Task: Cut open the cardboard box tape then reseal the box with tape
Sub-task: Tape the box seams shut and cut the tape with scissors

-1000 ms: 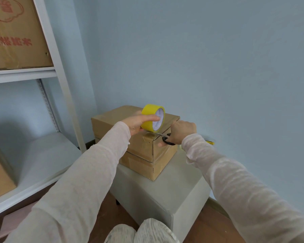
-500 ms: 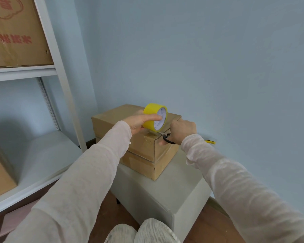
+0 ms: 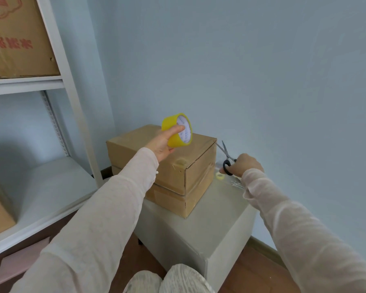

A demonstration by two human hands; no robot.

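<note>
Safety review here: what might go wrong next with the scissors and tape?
The scissors in the right hand point bare blades up beside the cardboard box; a slip might gash it or the left hand holding the yellow tape roll. The small clear tape roll on the stool lies right by that hand and might get knocked off.

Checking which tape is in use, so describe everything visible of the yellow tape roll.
The yellow tape roll is a wide ring of glossy yellow tape wound on a white core with fine blue print. It stands on edge, its open face turned to the right, in the air above the cardboard box. The left hand holds it, thumb across the face and fingers behind. No loose strip shows.
</note>
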